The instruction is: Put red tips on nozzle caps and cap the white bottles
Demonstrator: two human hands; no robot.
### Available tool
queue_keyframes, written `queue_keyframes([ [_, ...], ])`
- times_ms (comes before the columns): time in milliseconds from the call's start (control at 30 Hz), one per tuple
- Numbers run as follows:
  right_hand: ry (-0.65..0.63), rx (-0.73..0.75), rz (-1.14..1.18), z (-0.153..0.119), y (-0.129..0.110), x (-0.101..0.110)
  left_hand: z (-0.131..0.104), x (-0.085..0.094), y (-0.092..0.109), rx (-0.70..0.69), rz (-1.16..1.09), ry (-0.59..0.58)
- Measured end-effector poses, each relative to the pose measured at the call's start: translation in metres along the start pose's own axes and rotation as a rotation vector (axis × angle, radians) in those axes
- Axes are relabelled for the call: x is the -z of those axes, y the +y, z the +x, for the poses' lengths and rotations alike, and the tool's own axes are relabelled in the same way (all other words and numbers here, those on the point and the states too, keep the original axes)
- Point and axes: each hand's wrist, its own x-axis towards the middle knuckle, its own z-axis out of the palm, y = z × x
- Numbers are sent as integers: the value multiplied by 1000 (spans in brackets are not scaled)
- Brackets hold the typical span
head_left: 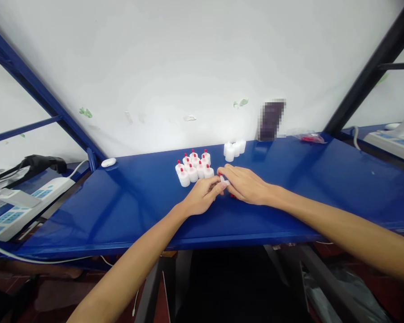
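Observation:
In front of me, my left hand [204,195] and my right hand [245,183] meet over the blue table. Between them is a small white bottle [224,180], mostly covered by the fingers of both hands. A bit of red shows at the right fingertips; it looks like the bottle's cap. Partly hidden under my right hand are small red caps [233,196]. Just left of the hands stands a group of several white bottles with red pointed caps [192,172], upright and close together. Several white bottles without red tips [234,150] stand farther back, behind my right hand.
The blue table [138,202] ends at a white wall. A phone-like dark object, pixelated [271,120], leans there. A clear bag with red pieces [310,137] lies back right, a white rounded case [108,162] back left. Power strips [30,206] lie beyond the left frame.

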Motion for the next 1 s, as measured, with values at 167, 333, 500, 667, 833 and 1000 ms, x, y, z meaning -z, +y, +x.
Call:
queue_keyframes([
  [167, -45, 53, 13, 0, 1, 4, 0, 10, 1, 81, 85, 29],
  [333, -140, -51, 135, -1, 4, 16, -4, 27, 4, 44, 354, -60],
  [500, -188, -182, 210, -1, 18, 21, -3, 29, -4, 24, 546, -65],
  [667, -250, -283, 337, -2, 31, 26, 0, 22, -16, 68, 629, 18],
  [833, -392, -357, 487, -1, 35, 32, 1, 19, -24, 116, 641, 104],
  [1000, -280, -436, 342, -3, 48, 18, 0, 16, -20, 103, 705, 89],
])
